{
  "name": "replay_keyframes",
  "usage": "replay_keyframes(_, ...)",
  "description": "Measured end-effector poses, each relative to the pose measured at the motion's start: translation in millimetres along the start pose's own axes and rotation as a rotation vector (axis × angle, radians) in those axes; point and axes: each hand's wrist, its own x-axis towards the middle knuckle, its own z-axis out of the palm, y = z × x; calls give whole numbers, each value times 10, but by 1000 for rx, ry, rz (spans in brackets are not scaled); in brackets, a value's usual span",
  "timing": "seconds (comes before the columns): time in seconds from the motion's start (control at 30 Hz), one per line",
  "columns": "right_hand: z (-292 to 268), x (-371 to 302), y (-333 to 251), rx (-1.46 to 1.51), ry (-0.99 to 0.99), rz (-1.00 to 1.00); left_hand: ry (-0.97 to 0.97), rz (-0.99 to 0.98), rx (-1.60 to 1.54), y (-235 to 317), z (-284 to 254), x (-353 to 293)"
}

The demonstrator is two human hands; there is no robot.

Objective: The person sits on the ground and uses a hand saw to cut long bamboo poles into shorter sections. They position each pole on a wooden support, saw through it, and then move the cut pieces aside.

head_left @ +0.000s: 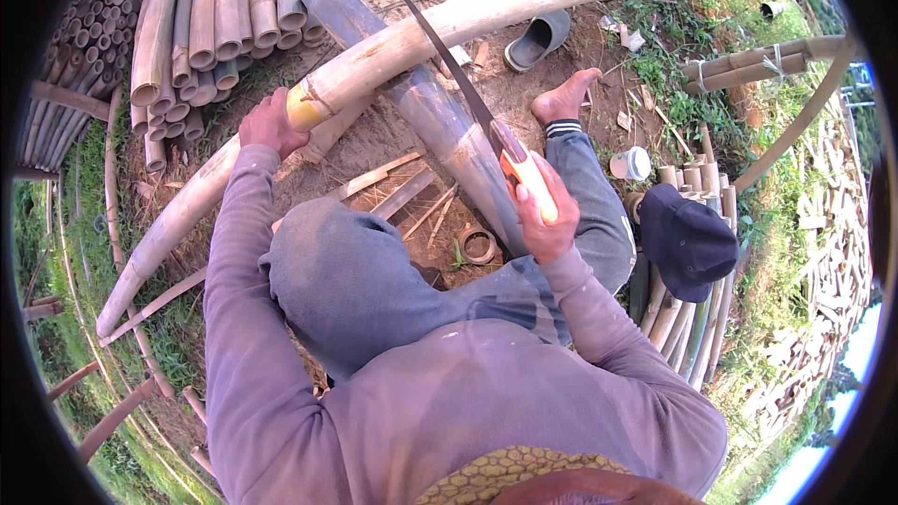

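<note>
My left hand (271, 124) is closed around a long pale bamboo pole (374, 61), just beside a yellowish node. The pole runs from the lower left to the upper right. In my right hand (544, 208) is a hand saw (458, 78), gripped by its orange and wooden handle. Its long dark blade points up and to the left and crosses the pole. Whether the teeth touch the bamboo, I cannot tell. Beneath the pale pole, a thicker greyish bamboo trunk (449, 126) lies crosswise, and the pole rests over it.
Stacked bamboo poles (229, 9) fill the upper left. A dark clog (538, 40) lies beyond my bare foot (566, 98). A white cup-like container (630, 164) and a dark cap (687, 241) on cut bamboo are at right. Near my knee are a bamboo ring (478, 246) and split strips.
</note>
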Motion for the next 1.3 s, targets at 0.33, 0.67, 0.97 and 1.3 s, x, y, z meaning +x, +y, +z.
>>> replay_keyframes(0.33,747,1157,-42,-56,81,-228,12,17,6,116,66,49)
replay_keyframes(0.67,-243,-476,-180,-181,-17,-190,-63,-3,-7,-57,45,56)
replay_keyframes(0.97,712,1022,-142,68,24,-114,-88,13,12,51,-28,73)
replay_keyframes(1.3,-304,-434,-241,-50,-23,-38,-40,6,13,-51,34,38)
